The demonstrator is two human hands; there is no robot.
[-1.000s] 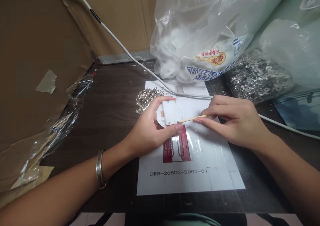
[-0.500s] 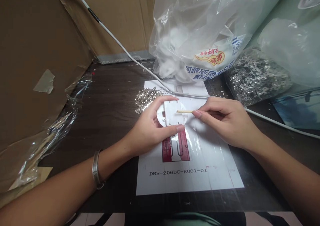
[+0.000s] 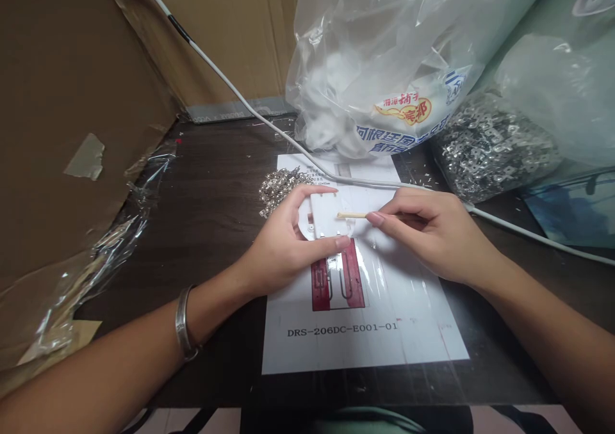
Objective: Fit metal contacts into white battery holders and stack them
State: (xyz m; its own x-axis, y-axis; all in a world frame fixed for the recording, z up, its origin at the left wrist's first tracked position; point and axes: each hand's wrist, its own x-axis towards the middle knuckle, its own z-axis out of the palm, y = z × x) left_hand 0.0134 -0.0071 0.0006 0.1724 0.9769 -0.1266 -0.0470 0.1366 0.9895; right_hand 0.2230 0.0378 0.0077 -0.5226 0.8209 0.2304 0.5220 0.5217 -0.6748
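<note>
My left hand grips a round white plastic part by its edges, thumb along the near side and index finger along the far side. A raised square section covers much of its face, with a small dark slot to its left. In my right hand a thin pale wooden stick is pinched between thumb and fingers. The stick's tip lies over the white face; whether it touches cannot be made out. Under the part is a printed sheet with a red picture and lettering.
A heap of small metal clips lies behind my left hand. A clear bag of white parts stands at the back, a bag of metal clips at right. A white cable crosses the table. Cardboard walls the left.
My left hand and the white part have shifted slightly left. The stick has followed a little the same way, its tip still over the part.
</note>
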